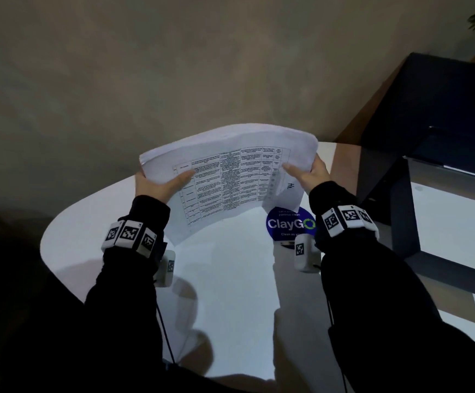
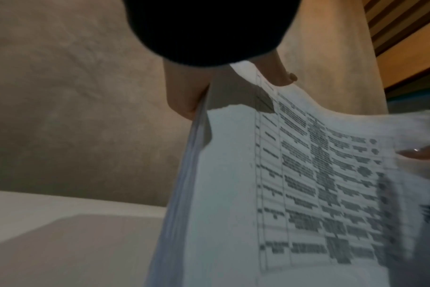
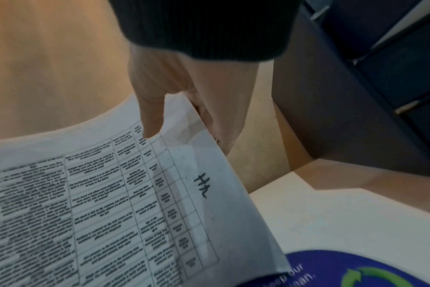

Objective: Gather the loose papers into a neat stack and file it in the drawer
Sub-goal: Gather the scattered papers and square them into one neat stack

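White sheets, a whole stack of papers (image 1: 225,177), sit between my two hands above the white table (image 1: 230,293), lifted clear of it except perhaps at the lower edge, where I cannot tell whether it touches. My left hand (image 1: 157,185) grips the stack's left edge: the thumb lies across the printed top page and the fingers are tucked behind, out of sight from the head view. From the left wrist the edges of the many sheets (image 2: 184,184) show as a thick band running down from my palm, with my thumb (image 2: 280,75) pressing the top page. My right hand (image 1: 313,173) holds the opposite edge the same way, thumb (image 3: 151,116) flat on the page beside the printed table, fingers curled round behind the edge. The stack bows upward in the middle between the two grips. The top page carries a dense printed grid and a handwritten mark (image 3: 201,185) near the right margin. Under the lower right corner of the papers, on the table, lies a round blue sticker (image 1: 290,224) reading "ClayGo", partly covered by the page. To my right stands a dark cabinet (image 1: 435,131); in the right wrist view its dark drawer fronts (image 3: 403,64) show pale handles, well apart from the papers. Both my sleeves (image 1: 134,279) are black, with tagged bands at the wrists.
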A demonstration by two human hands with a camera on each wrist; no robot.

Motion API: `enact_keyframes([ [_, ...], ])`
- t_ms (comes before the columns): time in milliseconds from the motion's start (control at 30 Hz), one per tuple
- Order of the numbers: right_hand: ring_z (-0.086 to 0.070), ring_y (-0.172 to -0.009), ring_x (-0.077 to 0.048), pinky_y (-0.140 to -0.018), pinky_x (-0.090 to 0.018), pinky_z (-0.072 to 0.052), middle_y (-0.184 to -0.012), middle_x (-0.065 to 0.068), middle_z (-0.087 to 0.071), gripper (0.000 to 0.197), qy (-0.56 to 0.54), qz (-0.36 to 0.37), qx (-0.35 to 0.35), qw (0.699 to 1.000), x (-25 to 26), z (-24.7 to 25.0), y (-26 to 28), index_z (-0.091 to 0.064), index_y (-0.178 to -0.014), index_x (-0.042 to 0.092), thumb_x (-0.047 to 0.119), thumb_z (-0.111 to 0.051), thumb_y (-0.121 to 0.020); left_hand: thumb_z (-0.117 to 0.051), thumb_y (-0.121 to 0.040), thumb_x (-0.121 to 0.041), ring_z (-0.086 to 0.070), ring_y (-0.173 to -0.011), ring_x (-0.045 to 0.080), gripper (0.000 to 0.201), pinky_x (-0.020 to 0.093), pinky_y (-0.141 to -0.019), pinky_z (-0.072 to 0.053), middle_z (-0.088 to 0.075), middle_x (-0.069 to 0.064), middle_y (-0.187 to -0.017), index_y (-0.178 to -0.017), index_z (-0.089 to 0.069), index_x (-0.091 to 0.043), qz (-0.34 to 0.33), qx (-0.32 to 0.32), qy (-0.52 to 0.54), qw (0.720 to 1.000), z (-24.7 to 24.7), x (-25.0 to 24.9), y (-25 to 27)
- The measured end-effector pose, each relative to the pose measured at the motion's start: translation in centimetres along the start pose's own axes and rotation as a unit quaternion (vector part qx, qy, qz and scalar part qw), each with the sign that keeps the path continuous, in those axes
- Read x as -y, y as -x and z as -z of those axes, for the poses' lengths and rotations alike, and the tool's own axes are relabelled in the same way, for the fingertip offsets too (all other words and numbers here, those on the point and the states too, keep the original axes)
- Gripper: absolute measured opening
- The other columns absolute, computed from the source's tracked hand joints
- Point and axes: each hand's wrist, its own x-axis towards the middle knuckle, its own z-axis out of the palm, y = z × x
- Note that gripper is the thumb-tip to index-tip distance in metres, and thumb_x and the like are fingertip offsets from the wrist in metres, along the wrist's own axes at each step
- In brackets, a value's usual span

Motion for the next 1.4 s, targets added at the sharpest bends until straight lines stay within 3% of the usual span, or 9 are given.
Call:
enact_keyframes([
  [167,-0.032,-0.138,-0.024,-0.115,-0.049,-0.028,-0.150,-0.009,-0.032,0.104,0.097,0.101,-0.138,0.980,1.1,-0.1,0.7,-0.022,-0.147,0.028,0.025,-0.084,-0.065,-0.091,-0.051,-0.044,-0.071,-0.094,0.027,0.077,0.050,-0.085,-0.056,-0.072,0.006,-0.105,-0.113,-0.058,-0.013,0.024,-0.016,-0.013,1.000,0.3,2.2,-0.2],
  [333,-0.014,-0.147,-0.020,-0.115,-0.058,-0.001,-0.157,0.001,-0.023,0.094,0.533,0.239,0.000,0.812,8.2,-1.3,2.5,-0.024,-0.147,0.028,0.039,-0.078,-0.071,-0.083,-0.070,-0.021,-0.069,-0.070,0.016,0.026,0.041,-0.074,-0.059,-0.070,0.006,-0.084,-0.086,-0.066,-0.011,-0.083,0.034,-0.071,0.993,-2.4,-3.1,1.9],
  [567,-0.065,-0.087,-0.015,-0.085,-0.030,-0.052,-0.101,-0.006,-0.072,0.028,0.245,0.176,0.133,0.944,10.2,-0.3,1.8,-0.069,-0.109,0.008,0.017,-0.070,-0.083,-0.080,-0.071,-0.036,-0.061,-0.075,0.016,0.009,0.046,-0.075,-0.056,-0.065,0.007,-0.080,-0.075,-0.077,-0.029,-0.200,0.064,-0.178,0.961,-4.7,-7.1,3.6],
  [700,-0.070,-0.083,-0.006,-0.080,-0.019,-0.053,-0.081,0.011,-0.074,0.015,0.084,0.218,0.050,0.971,9.4,0.6,2.3,-0.070,-0.097,0.013,0.008,-0.070,-0.083,-0.086,-0.052,-0.050,-0.040,-0.135,0.015,0.115,0.033,-0.107,-0.043,-0.036,0.004,-0.151,-0.149,-0.029,-0.026,-0.170,-0.033,0.008,0.985,-4.8,-6.9,3.3],
  [767,-0.069,-0.078,0.003,-0.076,-0.012,-0.052,-0.072,0.019,-0.074,0.017,0.000,0.213,0.019,0.977,8.9,1.6,2.6,-0.068,-0.092,0.019,0.005,-0.069,-0.083,-0.088,-0.051,-0.045,-0.021,-0.142,0.009,0.138,0.024,-0.110,-0.040,-0.013,-0.007,-0.157,-0.153,0.002,-0.025,-0.078,0.006,0.082,0.994,-5.1,-6.0,3.0],
  [833,-0.068,-0.084,0.003,-0.079,-0.014,-0.053,-0.079,0.022,-0.074,0.019,-0.036,0.212,0.000,0.977,8.0,2.3,3.1,-0.067,-0.095,0.023,0.007,-0.067,-0.085,-0.087,-0.060,-0.029,-0.035,-0.137,0.013,0.123,0.007,-0.093,-0.045,-0.031,-0.001,-0.150,-0.152,-0.008,-0.008,-0.037,0.032,0.071,0.996,-5.7,-5.1,3.2],
  [933,-0.067,-0.093,-0.004,-0.087,-0.020,-0.053,-0.088,0.017,-0.074,0.019,-0.084,0.205,-0.021,0.975,6.0,2.0,3.9,-0.065,-0.097,0.026,0.009,-0.062,-0.090,-0.077,-0.078,-0.017,-0.063,-0.104,0.024,0.098,0.025,-0.078,-0.057,-0.047,0.009,-0.127,-0.150,-0.011,-0.007,0.030,0.047,0.101,0.993,-7.0,-4.8,3.2],
  [1100,-0.061,-0.109,-0.022,-0.101,-0.040,-0.047,-0.101,0.011,-0.071,0.020,-0.160,0.187,-0.032,0.969,3.5,1.1,3.6,-0.062,-0.105,0.026,0.012,-0.058,-0.091,-0.085,-0.065,-0.029,-0.056,-0.116,0.016,0.081,0.032,-0.107,-0.042,-0.061,-0.006,-0.116,-0.132,-0.044,-0.010,-0.018,0.023,0.090,0.995,-8.0,-5.0,3.7],
  [1400,-0.062,-0.094,0.008,-0.084,-0.010,-0.052,-0.115,-0.002,-0.063,0.037,-0.113,0.108,-0.060,0.986,0.7,-0.1,3.9,-0.052,-0.128,0.006,0.006,-0.059,-0.091,-0.073,-0.081,-0.016,-0.062,-0.055,-0.015,0.025,0.003,-0.059,-0.051,-0.060,-0.009,-0.078,-0.075,-0.051,-0.026,-0.025,0.073,0.022,0.997,-8.6,-2.4,4.8],
])
